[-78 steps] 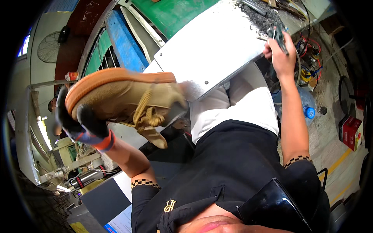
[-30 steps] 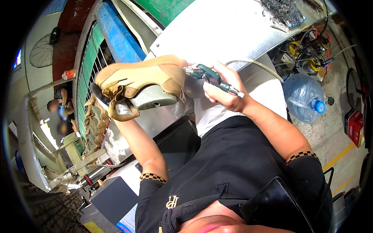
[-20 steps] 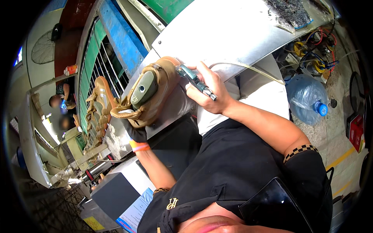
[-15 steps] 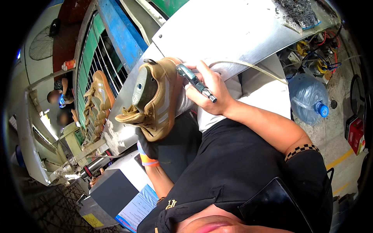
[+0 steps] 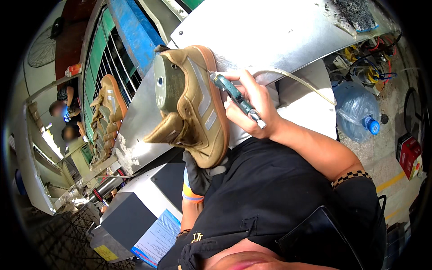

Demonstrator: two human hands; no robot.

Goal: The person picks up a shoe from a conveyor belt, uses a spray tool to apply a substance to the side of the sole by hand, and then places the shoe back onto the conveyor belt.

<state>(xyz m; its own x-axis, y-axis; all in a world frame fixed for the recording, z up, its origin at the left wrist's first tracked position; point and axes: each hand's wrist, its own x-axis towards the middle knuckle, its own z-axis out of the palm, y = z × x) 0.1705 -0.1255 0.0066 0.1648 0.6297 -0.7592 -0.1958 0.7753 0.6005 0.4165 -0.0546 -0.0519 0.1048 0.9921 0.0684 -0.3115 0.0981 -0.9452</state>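
Gripping the heel end of a tan shoe (image 5: 193, 103), the gloved left hand (image 5: 200, 173) holds it upright against the sloped metal worktop (image 5: 279, 36), sole edge facing right. The right hand (image 5: 252, 108) is closed around a slim green pen-shaped tool (image 5: 236, 99) whose tip meets the shoe's sole edge; a thin hose (image 5: 306, 85) trails from it. Behind, more tan shoes (image 5: 105, 108) sit on a green rack (image 5: 101, 54). A clear water bottle (image 5: 357, 110) lies on the concrete floor (image 5: 391, 157) at right. A grey machine cabinet (image 5: 135, 207) stands below.
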